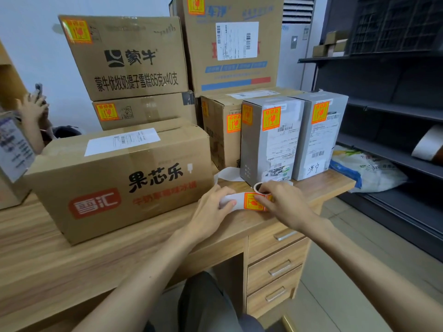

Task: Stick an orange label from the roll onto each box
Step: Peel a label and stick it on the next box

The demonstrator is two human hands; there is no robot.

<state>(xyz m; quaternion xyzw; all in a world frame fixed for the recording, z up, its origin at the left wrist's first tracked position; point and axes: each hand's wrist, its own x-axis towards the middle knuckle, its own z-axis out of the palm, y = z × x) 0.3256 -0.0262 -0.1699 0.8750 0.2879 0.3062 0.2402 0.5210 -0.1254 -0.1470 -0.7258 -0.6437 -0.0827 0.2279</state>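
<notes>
Two grey boxes (271, 140) behind, brown box (119, 178) beside — left hand (211, 212) pinching backing strip (229, 200), right hand (280, 202) gripping label roll (257, 188)

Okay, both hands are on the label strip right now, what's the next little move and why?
Probably peel the orange label free with the right hand while the left hand holds the white backing. The label lies on that strip, and the big front box shows no orange label, unlike the boxes behind.
</notes>
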